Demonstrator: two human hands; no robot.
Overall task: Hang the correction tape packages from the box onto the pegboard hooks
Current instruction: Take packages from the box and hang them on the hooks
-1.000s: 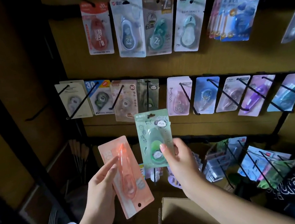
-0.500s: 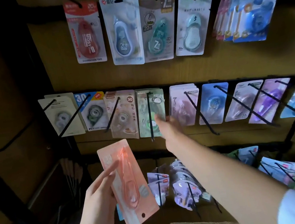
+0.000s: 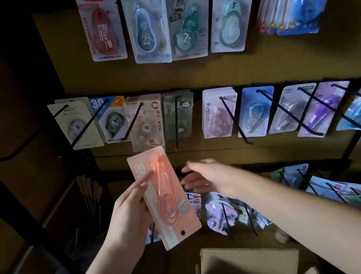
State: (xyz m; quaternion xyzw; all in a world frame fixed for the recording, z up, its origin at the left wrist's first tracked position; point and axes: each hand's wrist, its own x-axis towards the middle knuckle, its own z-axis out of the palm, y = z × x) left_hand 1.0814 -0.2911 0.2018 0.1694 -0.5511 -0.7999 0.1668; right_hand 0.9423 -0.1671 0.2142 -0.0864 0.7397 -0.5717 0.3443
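Left hand [image 3: 128, 216] grips a long pink correction tape package [image 3: 164, 197] along its left edge, fingers curled behind the card and the thumb laid across its front; the card tilts slightly, hang hole at its lower end, and sits in front of the lower rows of the pegboard [image 3: 257, 65]. Writing on the pink card is too blurred to read. Right hand [image 3: 203, 177] is spread, fingers straight and motion-blurred, holding nothing, just right of the pink package and apart from it. The cardboard box [image 3: 248, 264] sits open at the bottom edge of the view, below both forearms. Top row, readable print: red package [image 3: 102, 24] marked "MOSY", "20" and "CORRECTION TAPE"; blue-grey package [image 3: 145, 23] with "20" on the dispenser; teal package [image 3: 186, 20] with a large "7" and "20"; pale green package [image 3: 230, 13] with "5" and "20". Middle row: blue package [image 3: 109, 119] marked "30" and "NEW"; beige package [image 3: 146, 120] with "30" in a red circle; dark green package [image 3: 179, 113] hanging on a hook [image 3: 175, 123]; pink package [image 3: 219, 112] reading "Moon". Further packages to the right carry no legible text.
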